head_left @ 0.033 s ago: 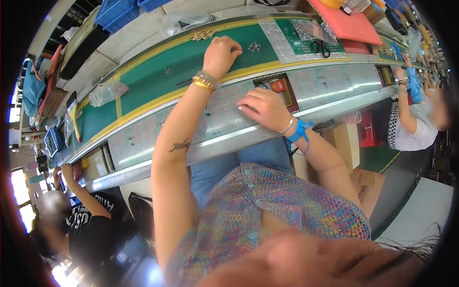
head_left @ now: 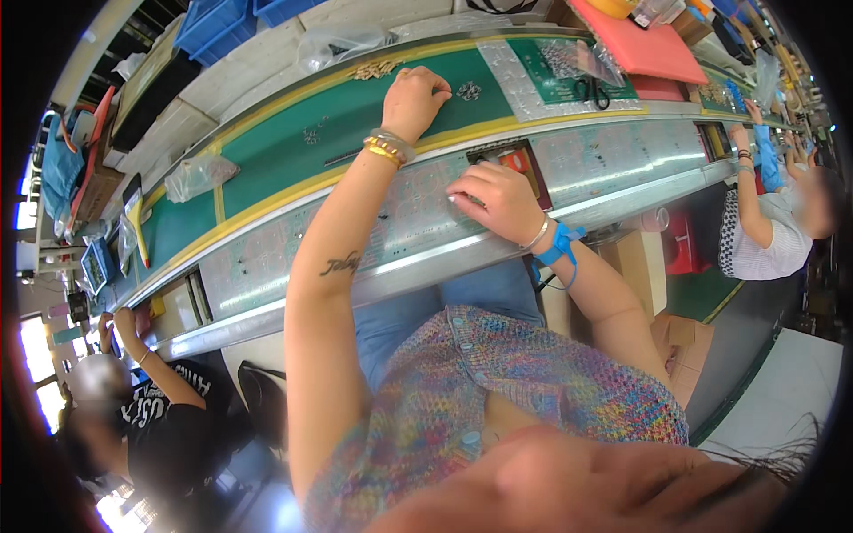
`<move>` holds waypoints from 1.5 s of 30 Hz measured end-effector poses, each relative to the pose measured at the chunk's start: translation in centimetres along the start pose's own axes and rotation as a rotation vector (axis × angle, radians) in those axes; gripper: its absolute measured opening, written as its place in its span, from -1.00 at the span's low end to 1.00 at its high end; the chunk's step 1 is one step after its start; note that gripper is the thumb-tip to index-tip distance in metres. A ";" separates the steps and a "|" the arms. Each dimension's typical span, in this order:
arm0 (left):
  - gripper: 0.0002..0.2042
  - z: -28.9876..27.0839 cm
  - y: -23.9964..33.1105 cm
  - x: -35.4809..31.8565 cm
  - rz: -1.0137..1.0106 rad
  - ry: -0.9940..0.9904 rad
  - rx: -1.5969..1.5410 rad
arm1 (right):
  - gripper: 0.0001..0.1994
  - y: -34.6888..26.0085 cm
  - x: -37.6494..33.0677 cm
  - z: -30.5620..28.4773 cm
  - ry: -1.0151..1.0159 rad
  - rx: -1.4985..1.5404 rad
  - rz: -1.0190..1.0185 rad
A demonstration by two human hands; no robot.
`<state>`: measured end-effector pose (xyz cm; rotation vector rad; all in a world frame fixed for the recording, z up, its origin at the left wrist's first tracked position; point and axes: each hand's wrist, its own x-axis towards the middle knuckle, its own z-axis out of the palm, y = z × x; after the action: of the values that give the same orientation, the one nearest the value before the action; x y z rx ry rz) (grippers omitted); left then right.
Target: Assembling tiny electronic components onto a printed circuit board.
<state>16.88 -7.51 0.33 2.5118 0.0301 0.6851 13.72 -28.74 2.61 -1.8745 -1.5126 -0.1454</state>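
Note:
My left hand (head_left: 416, 102) is over the green mat on the far side of the bench, its fingers curled together and the tips mostly hidden. Just behind it lies a pile of small tan parts (head_left: 378, 68), and to its right a small heap of silvery parts (head_left: 468, 91). Nearer to me, my right hand (head_left: 496, 200) hovers over the row of clear-looking circuit boards (head_left: 418, 194) on the metal track, its fingers drawn together toward the left. Whatever either hand pinches is too small or hidden. A blue strap (head_left: 560, 244) circles my right wrist.
A dark-edged gap with a red item (head_left: 517, 162) sits beside my right hand. Scissors (head_left: 591, 91), a pink foam sheet (head_left: 644, 44) and plastic bags (head_left: 203, 173) lie along the bench. Blue bins (head_left: 211, 31) stand behind. Co-workers sit left (head_left: 169, 417) and right (head_left: 777, 213).
Both hands have shifted very slightly to the right against the bench, keeping nearly the same curled shape. The whole view has moved a little.

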 end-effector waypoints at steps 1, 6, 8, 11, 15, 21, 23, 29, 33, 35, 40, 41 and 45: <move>-0.92 1.1 -0.2 0.8 -0.049 0.023 0.045 | -0.91 0.5 -0.2 -0.6 0.003 -0.011 -0.005; -0.88 3.0 -0.7 1.9 -0.100 -0.083 0.075 | -0.93 2.8 -0.5 -2.2 0.063 -0.042 0.155; -0.88 2.7 -0.6 1.7 -0.109 -0.115 0.073 | -0.93 3.8 -0.2 -2.5 0.096 -0.058 0.178; -0.89 1.5 0.1 1.3 -0.114 -0.223 0.030 | -0.92 5.2 1.0 -2.9 0.080 -0.086 0.280; -0.88 -0.5 1.1 0.2 -0.194 -0.257 -0.091 | -0.90 7.5 2.9 -2.5 -0.012 -0.149 0.311; -0.82 -3.0 0.8 -2.2 -0.315 -0.290 -0.377 | -0.91 9.9 5.2 0.4 0.008 -0.202 0.259; -0.82 -4.1 0.6 -3.9 -0.464 -0.309 -0.792 | -0.92 10.4 5.8 1.5 0.076 -0.193 0.223; -0.81 -7.3 3.5 -7.4 -0.556 -0.227 -1.018 | -0.95 10.6 5.3 2.5 0.116 -0.297 0.207; -0.81 -8.1 4.7 -8.6 -0.491 -0.154 -1.040 | -0.95 10.0 4.9 2.1 0.097 -0.250 0.202; -0.80 -8.5 5.2 -9.1 -0.475 -0.139 -1.044 | -0.93 9.6 4.7 1.8 0.094 -0.225 0.174; -0.82 -9.5 5.8 -11.3 -0.544 -0.069 -1.004 | -0.92 9.6 4.2 0.8 0.218 0.088 0.378; -0.82 -9.5 5.5 -11.8 -0.547 -0.070 -1.007 | -0.92 9.7 4.1 0.9 0.202 0.069 0.372; -0.87 -10.4 4.3 -14.5 -0.547 0.023 -0.971 | -0.93 9.9 4.4 2.1 0.135 -0.036 0.279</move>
<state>-1.26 -8.33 3.31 1.4612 0.3026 0.3577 23.14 -24.50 -1.19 -2.0397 -1.1528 -0.1663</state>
